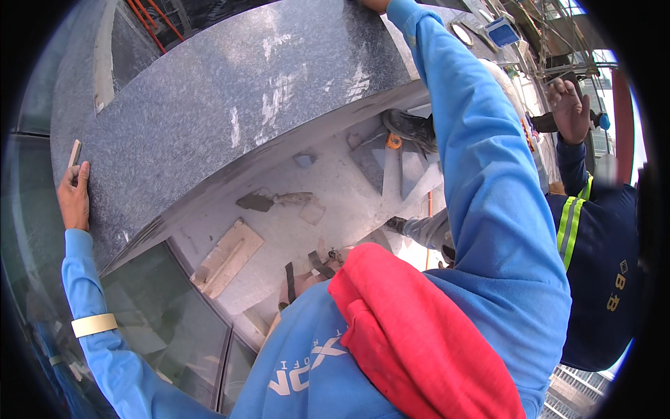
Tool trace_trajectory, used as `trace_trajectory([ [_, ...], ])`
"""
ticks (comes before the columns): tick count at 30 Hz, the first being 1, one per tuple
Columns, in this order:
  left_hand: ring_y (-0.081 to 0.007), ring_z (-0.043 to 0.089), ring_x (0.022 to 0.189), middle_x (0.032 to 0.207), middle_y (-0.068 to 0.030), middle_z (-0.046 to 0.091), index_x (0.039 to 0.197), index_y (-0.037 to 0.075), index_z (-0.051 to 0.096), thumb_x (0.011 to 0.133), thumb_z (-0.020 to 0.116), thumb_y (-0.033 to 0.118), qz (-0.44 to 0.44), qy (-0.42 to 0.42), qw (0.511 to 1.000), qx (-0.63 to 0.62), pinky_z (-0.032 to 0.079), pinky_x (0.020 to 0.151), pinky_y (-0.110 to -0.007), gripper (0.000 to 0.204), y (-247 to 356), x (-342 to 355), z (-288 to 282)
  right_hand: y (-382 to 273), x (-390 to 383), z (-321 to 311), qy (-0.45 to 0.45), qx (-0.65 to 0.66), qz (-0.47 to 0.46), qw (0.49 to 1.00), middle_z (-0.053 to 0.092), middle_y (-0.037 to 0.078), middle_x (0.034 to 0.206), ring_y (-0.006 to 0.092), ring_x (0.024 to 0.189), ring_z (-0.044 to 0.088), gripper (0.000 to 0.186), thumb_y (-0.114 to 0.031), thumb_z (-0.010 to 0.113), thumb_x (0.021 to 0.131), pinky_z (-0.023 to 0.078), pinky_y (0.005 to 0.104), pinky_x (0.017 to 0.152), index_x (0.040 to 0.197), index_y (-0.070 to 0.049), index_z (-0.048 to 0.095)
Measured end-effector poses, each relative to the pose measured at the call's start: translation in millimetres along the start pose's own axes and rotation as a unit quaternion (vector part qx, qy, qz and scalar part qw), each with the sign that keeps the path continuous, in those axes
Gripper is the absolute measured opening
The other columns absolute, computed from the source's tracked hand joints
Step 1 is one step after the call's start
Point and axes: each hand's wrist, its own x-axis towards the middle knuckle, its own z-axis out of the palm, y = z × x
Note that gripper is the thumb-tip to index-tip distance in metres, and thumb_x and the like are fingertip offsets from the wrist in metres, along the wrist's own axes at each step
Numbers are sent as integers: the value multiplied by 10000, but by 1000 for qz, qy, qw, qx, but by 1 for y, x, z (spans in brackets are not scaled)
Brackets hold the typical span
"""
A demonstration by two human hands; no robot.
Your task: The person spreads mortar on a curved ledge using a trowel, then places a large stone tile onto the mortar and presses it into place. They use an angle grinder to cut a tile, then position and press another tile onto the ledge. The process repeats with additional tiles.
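A large grey speckled slab (209,98) with pale scuff marks stretches across the upper part of the view in front of me. At its left end is my left hand (75,199), its fingers closed round a small wooden strip (74,152) that sticks up against the slab's edge. My right arm reaches far forward to the slab's far right end. Only a sliver of my right hand (375,4) shows at the top rim; its fingers are out of sight.
Below the slab, a trowel (255,202) and a wooden board (227,257) lie on the dusty pale floor (279,241). Glass panes (164,314) line the left. At right stands a co-worker in a dark vest (593,279), one hand (571,112) raised. A red cloth (419,335) hangs over my chest.
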Motion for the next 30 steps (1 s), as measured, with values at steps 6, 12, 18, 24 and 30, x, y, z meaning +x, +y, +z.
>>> trace_trajectory([
  [6, -135, 486, 800, 847, -40, 583, 1053, -42, 695, 994, 695, 407, 2, 10, 1000, -14, 421, 753, -299, 453, -3, 1, 5, 6, 4, 8, 3, -20, -46, 999, 730, 225, 783, 354, 821, 738, 790, -765, 649, 814, 569, 421, 775, 776, 15, 771],
  [12, -127, 473, 808, 864, -30, 569, 1067, -41, 691, 991, 699, 414, -3, 20, 999, -32, 412, 748, -288, 462, 4, -4, -4, 1, -2, -8, 5, 14, -24, 1000, 730, 224, 778, 338, 815, 744, 784, -762, 654, 816, 569, 417, 765, 763, 12, 770],
  [18, -125, 468, 813, 873, -24, 570, 1077, -40, 684, 992, 696, 423, 2, 8, 1000, -29, 410, 750, -288, 471, 3, -4, 2, -2, -4, -4, 8, 17, 15, 1000, 721, 211, 736, 316, 779, 744, 783, -763, 674, 801, 568, 416, 753, 727, 11, 761],
  [24, -128, 483, 788, 851, -31, 587, 1041, -41, 697, 988, 707, 402, 29, 28, 999, -32, 420, 734, -291, 446, -2, -4, 8, -4, -10, -4, -3, 47, 0, 999, 720, 156, 674, 279, 701, 736, 748, -755, 696, 788, 570, 400, 725, 685, -18, 767],
  [30, -156, 547, 793, 856, -74, 645, 1034, -62, 709, 980, 721, 389, 51, 65, 997, -1, 454, 746, -312, 454, -3, -5, 17, -10, -25, 0, -14, 114, 35, 993, 711, 88, 614, 240, 619, 715, 707, -753, 709, 780, 567, 374, 676, 640, -63, 775],
])
